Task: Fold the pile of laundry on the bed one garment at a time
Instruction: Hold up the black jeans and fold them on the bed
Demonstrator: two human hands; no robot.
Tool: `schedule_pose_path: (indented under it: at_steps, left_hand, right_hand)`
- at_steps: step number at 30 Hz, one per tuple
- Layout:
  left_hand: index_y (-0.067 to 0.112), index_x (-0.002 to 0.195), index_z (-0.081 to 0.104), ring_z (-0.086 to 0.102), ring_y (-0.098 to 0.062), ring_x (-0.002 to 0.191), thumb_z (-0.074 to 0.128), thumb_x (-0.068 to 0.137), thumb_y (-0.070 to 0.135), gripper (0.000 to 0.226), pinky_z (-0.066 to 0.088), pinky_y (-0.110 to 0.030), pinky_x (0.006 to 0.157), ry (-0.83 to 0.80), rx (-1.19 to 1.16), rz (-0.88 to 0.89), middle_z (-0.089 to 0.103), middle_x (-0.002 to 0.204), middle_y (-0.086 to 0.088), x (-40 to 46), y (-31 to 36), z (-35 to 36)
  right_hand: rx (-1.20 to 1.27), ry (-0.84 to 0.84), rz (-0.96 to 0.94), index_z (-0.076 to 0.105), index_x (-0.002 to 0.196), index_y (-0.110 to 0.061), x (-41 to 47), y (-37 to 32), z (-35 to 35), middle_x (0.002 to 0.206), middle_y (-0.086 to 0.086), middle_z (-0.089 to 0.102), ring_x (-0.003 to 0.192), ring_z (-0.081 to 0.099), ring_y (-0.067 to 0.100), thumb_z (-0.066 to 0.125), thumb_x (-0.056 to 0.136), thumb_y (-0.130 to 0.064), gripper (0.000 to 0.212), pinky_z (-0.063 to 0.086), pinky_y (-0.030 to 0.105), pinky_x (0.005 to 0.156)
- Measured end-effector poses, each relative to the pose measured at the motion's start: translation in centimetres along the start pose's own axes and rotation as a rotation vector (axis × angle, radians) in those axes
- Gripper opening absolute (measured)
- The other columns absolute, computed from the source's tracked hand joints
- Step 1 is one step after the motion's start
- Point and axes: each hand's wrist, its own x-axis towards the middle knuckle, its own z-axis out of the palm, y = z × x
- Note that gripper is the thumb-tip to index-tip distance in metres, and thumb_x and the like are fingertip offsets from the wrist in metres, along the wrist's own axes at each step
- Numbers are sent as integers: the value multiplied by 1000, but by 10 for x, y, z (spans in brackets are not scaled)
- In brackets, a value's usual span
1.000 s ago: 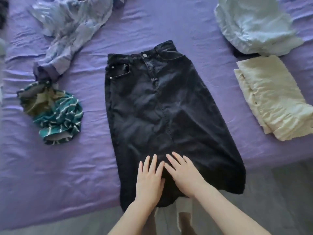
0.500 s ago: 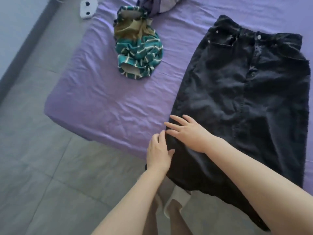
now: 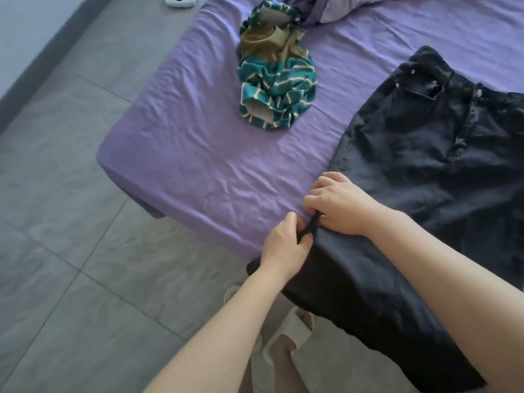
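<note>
A long black denim skirt (image 3: 419, 171) lies flat on the purple bed (image 3: 204, 154), its waistband at the far right and its hem hanging over the near edge. My left hand (image 3: 283, 248) pinches the skirt's left side seam near the bed's edge. Just beyond it, my right hand (image 3: 337, 202) grips the same seam with curled fingers, lifting a small ridge of cloth between the two hands. A crumpled teal striped garment (image 3: 276, 78) lies to the left on the bed.
A lilac patterned garment (image 3: 329, 7) lies bunched at the top edge. The bed's near left corner (image 3: 113, 157) drops to a grey tiled floor (image 3: 71, 251). A white device (image 3: 180, 0) sits on the floor beyond. My feet in pale slippers (image 3: 292, 330) stand below the hem.
Both hands went from lying flat on the skirt's lower middle to its left side seam, where they now grip the edge. The view swung left toward the bed's corner.
</note>
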Motion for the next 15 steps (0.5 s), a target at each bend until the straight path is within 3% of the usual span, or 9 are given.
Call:
schedule_pose_path:
  at_steps: [3, 5, 7, 8, 10, 12, 15]
  left_hand:
    - [30, 89, 38, 50, -6, 69, 51, 92, 46, 20, 33, -22, 54, -162, 50, -153, 53, 79, 15, -5, -8, -6]
    - [28, 105, 48, 58, -16, 85, 51, 90, 51, 28, 43, -30, 65, -321, 120, -158, 62, 95, 8, -9, -15, -11]
    - [25, 113, 55, 60, -20, 99, 55, 91, 43, 29, 48, -36, 83, -459, 47, -173, 65, 108, 1, -11, -18, -17]
    - [23, 109, 57, 60, -21, 100, 57, 91, 36, 21, 48, -37, 86, -482, 15, -183, 65, 106, 0, -12, -19, -20]
    - [25, 85, 56, 59, -20, 86, 59, 91, 24, 7, 47, -34, 78, -453, 6, -210, 61, 85, 4, -9, -23, -27]
    - [27, 68, 45, 50, -15, 68, 64, 87, 24, 28, 40, -30, 64, -391, 61, -225, 49, 67, 10, -8, -24, -32]
    - [26, 68, 41, 52, -19, 73, 68, 83, 36, 32, 41, -34, 65, -354, 171, -220, 51, 70, 11, -9, -21, -36]
  right_hand:
    - [72, 2, -6, 57, 94, -27, 4, -2, -3, 93, -14, 59, 111, 43, 13, 58, 80, -31, 15, 24, 27, 99]
    - [105, -27, 2, 60, 97, -29, 9, -5, -6, 96, -13, 59, 108, 44, 13, 56, 84, -33, 14, 27, 26, 94]
    - [116, -81, 1, 58, 99, -29, 14, -8, -7, 97, -12, 60, 103, 47, 14, 53, 89, -32, 11, 31, 27, 93]
    - [120, -109, -5, 56, 99, -28, 16, -9, -7, 98, -11, 60, 102, 48, 14, 52, 91, -29, 9, 33, 28, 93]
    - [120, -158, -15, 53, 102, -27, 19, -14, -5, 100, -11, 61, 102, 49, 15, 49, 92, -20, 13, 34, 28, 95]
    - [83, -199, -29, 55, 111, -32, 20, -19, -3, 107, -12, 60, 106, 49, 14, 49, 93, -22, 22, 32, 30, 100]
    - [34, -220, -39, 59, 114, -36, 21, -23, -3, 111, -11, 56, 108, 45, 15, 48, 93, -32, 24, 30, 32, 103]
